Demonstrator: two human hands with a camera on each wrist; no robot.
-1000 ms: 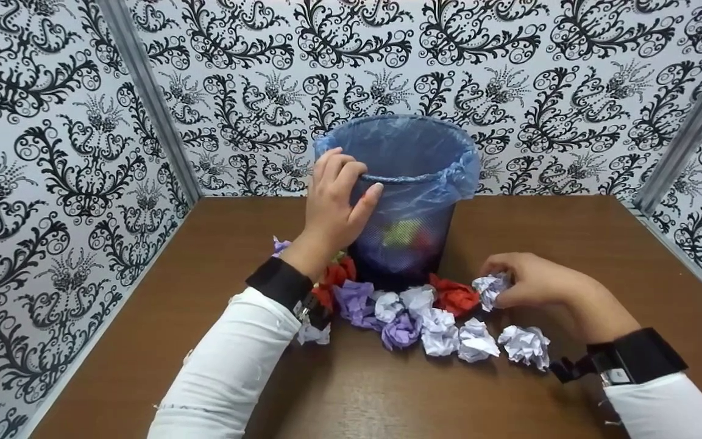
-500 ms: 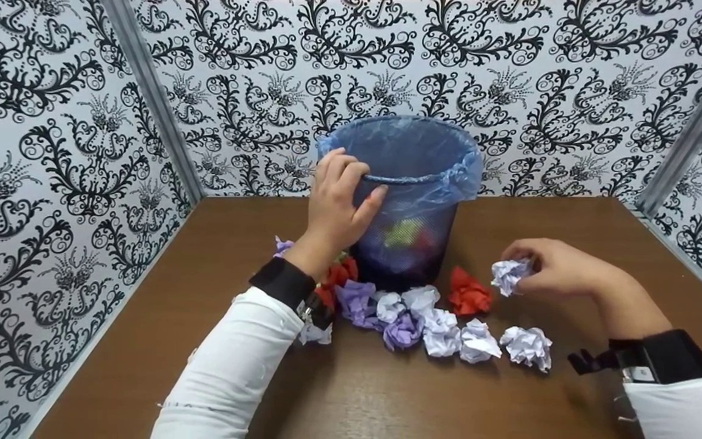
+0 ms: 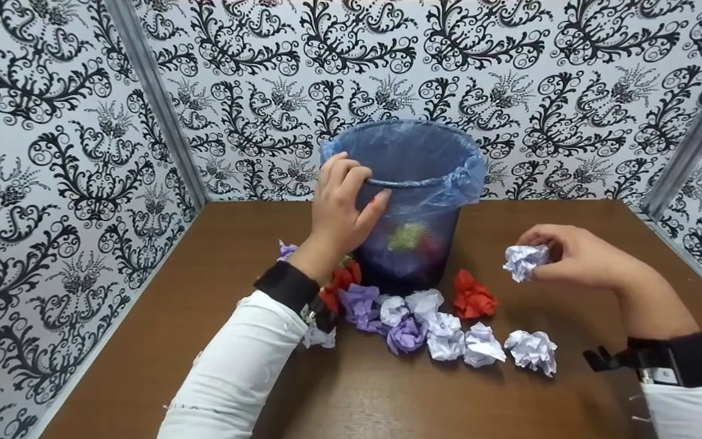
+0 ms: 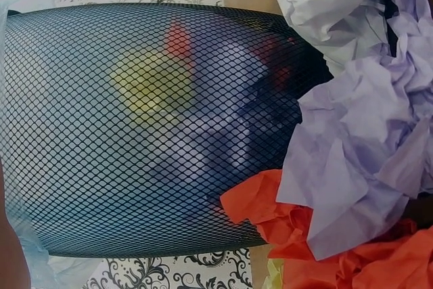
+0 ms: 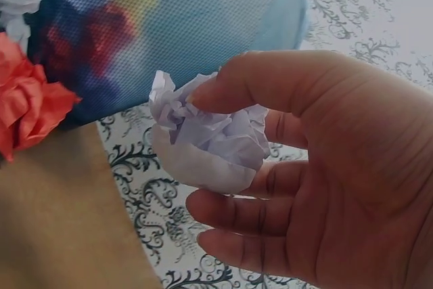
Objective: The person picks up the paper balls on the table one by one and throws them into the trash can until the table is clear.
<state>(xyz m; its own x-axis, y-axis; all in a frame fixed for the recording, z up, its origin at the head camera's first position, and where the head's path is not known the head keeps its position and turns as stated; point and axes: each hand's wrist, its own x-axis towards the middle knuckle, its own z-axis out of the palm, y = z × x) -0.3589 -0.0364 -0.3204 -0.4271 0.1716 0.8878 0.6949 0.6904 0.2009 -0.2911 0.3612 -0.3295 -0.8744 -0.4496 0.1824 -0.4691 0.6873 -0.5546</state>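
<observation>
The right hand (image 3: 588, 259) pinches a crumpled white paper ball (image 3: 523, 262) above the wooden table (image 3: 387, 396), to the right of the mesh wastebasket (image 3: 409, 262) and apart from it. From the right wrist, the ball looks loosely wadded: sharp creases and deep folds across the upper side, a pointed corner standing up at one end, and a smoother curved flap along the bottom — white where lit, faintly lavender in the hollows. The thumb presses its top; fingers bear on its far side.

The left hand (image 3: 342, 204) grips the wastebasket's rim, fingers curled over the edge and thumb outside. A translucent blue liner (image 3: 464, 183) folds over that rim, and yellow, red and pale shapes show blurrily through the dark mesh.

On the table, a red paper ball (image 3: 474, 296) sits beside the base — pointed at the top — and a white paper wad (image 3: 532, 352) lies nearer the person, deeply wrinkled. Lavender paper balls (image 3: 406, 333) bunch in front.
</observation>
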